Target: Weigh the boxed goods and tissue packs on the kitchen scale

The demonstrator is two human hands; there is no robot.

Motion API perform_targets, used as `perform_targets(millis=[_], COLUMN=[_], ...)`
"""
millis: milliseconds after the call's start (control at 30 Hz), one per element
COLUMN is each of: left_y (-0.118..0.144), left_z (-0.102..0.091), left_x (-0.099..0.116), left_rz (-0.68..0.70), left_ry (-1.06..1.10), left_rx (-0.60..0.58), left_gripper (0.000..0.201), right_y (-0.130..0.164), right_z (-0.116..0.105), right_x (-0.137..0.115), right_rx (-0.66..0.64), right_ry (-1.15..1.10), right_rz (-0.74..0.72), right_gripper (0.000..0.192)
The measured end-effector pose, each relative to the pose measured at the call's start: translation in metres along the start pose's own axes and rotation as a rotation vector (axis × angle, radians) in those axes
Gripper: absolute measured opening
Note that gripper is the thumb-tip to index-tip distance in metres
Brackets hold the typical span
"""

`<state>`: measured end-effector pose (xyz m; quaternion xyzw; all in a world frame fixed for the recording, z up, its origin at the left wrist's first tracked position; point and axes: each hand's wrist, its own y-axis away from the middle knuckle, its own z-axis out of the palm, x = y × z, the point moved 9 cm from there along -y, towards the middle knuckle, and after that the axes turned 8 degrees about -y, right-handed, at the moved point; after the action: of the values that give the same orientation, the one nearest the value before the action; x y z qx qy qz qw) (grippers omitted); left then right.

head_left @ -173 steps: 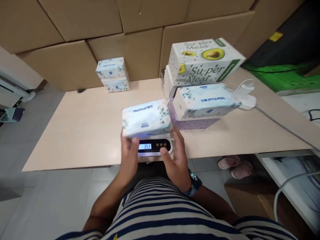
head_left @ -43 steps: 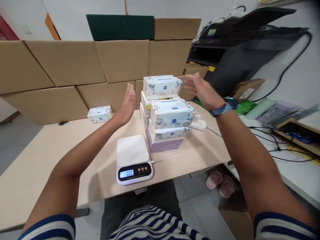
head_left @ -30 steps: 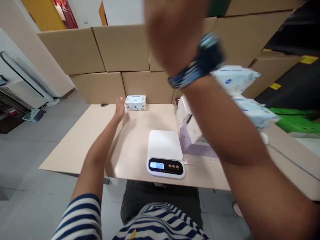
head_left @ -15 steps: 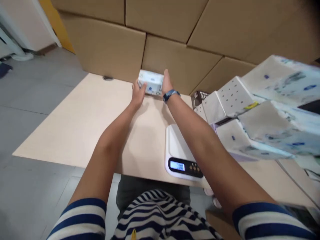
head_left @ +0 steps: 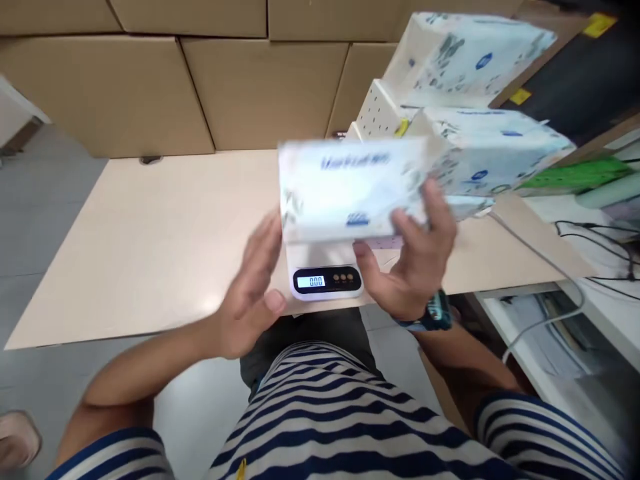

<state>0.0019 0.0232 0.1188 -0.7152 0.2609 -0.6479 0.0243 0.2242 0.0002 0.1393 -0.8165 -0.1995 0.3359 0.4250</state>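
The tissue pack [head_left: 350,190] is hanging in the air just above the scale [head_left: 327,277], blurred, a soft rectangular plastic-wrapped block, pale with leafy print and blue lettering. The right hand [head_left: 415,260] is gripping it from below and at its right end, fingers curled up the front face, a watch on that wrist. The left hand [head_left: 253,287] is standing open and flat just beside the pack's left end; whether it is touching the wrap I cannot tell.

By the look of it, this is the setting-down step: the pack is over the white platform but not resting on it, and the display is showing zeros. The next move calls for a level lowering onto the middle of the platform, then both hands coming clear so nothing leans on it.

The scale is smooth white plastic with a dark glossy front strip, sitting at the near edge of the pale matt table [head_left: 150,227]. To the right is a stack of packs and boxes [head_left: 465,107], more of the same soft wrap over stiff dotted cardboard. Behind, plain brown cardboard cartons [head_left: 200,87] are walling off the far side.
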Motion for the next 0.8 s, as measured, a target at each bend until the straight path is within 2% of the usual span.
perform_targets(millis=[33,100,200,300,400,467,567,700,800], left_y=[0.01,0.021,0.022,0.026,0.034,0.035,0.029,0.023,0.023], left_z=[0.015,0.029,0.03,0.014,-0.005,-0.01,-0.005,0.01,0.016], left_x=[-0.014,-0.043,-0.082,-0.103,-0.114,-0.122,-0.123,-0.113,-0.11], left_rz=[-0.012,-0.048,-0.163,-0.217,-0.245,-0.287,-0.318,-0.299,-0.288], left_ry=[0.031,0.07,0.021,-0.189,-0.214,-0.104,-0.081,-0.144,-0.125], left_rx=[-0.073,-0.108,-0.005,0.185,0.36,0.379,0.296,0.155,0.114], left_gripper=[0.068,0.066,0.066,0.07,0.075,0.078,0.075,0.087,0.093], right_y=[0.019,0.046,0.068,0.081,0.092,0.096,0.099,0.106,0.112], right_z=[0.004,0.02,0.034,0.016,-0.004,-0.005,-0.001,-0.002,0.0], right_x=[0.01,0.033,0.057,0.061,0.055,0.053,0.057,0.073,0.082], right_rx=[0.011,-0.034,-0.12,-0.007,0.14,0.145,0.112,0.124,0.106], right_ry=[0.002,-0.007,0.004,0.087,0.062,0.005,-0.044,-0.224,-0.292], right_rz=[-0.054,-0.062,0.033,0.099,0.089,0.075,0.09,0.22,0.342], right_gripper=[0.071,0.065,0.051,0.053,0.057,0.051,0.044,0.065,0.067])
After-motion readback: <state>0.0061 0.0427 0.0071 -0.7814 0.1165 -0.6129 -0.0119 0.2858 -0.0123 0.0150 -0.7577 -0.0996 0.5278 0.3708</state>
